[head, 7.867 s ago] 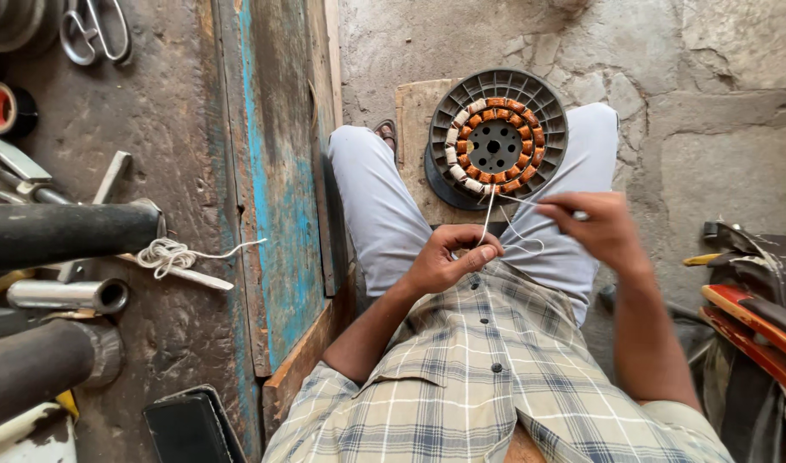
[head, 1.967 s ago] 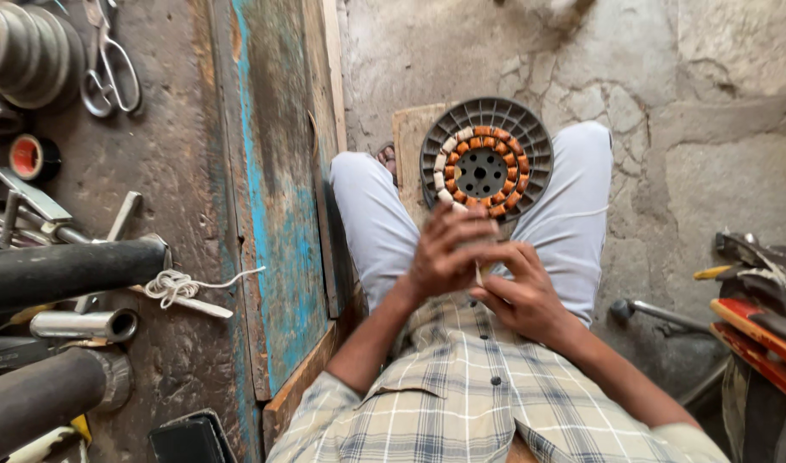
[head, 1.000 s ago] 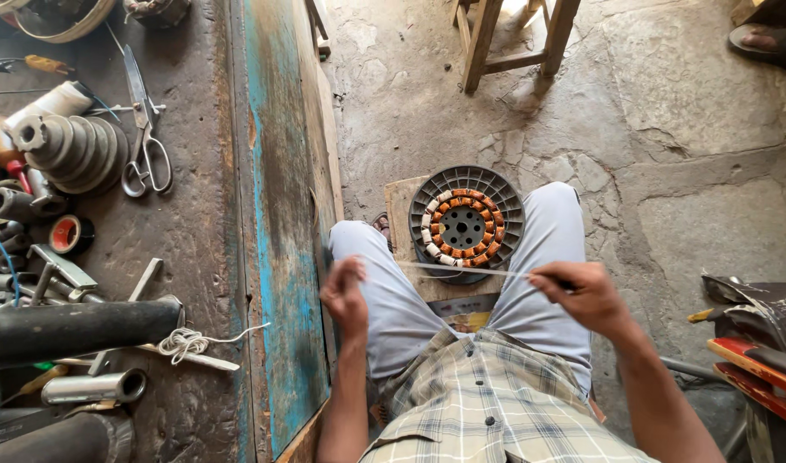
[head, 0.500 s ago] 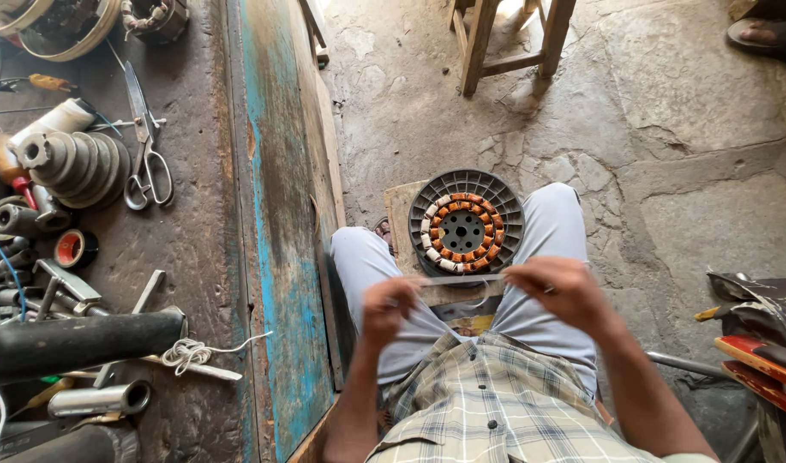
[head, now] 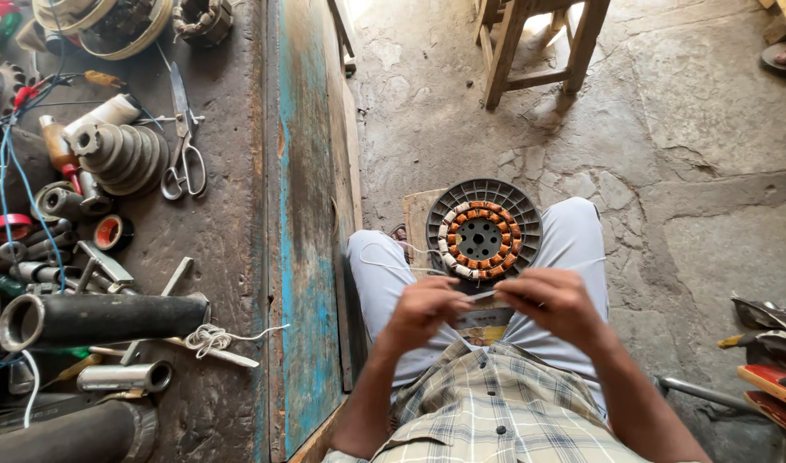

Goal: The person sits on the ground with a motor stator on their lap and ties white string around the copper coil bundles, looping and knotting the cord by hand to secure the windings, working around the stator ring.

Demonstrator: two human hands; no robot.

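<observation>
A round fan stator [head: 483, 229] with copper windings and white insulation rests between my knees on a small board [head: 417, 219]. My left hand [head: 422, 310] and my right hand [head: 552, 302] are held close together above my lap, just below the stator. Both pinch a thin white thread [head: 387, 265] between the fingertips; a loop of it trails over my left thigh and another strand crosses my right thigh. My fingers hide the part of the thread between the two hands.
A dark workbench [head: 153, 257] with a blue-painted edge stands at the left, holding scissors [head: 184, 146], a stepped pulley [head: 119, 154], black pipes [head: 102, 319], tape rolls and a bundle of white cord [head: 209, 339]. A wooden stool [head: 539, 43] stands ahead on the cracked concrete floor.
My hands were spread apart with the thread stretched between them a second ago; they have come together in front of my lap. Earlier they worked right at the stator.
</observation>
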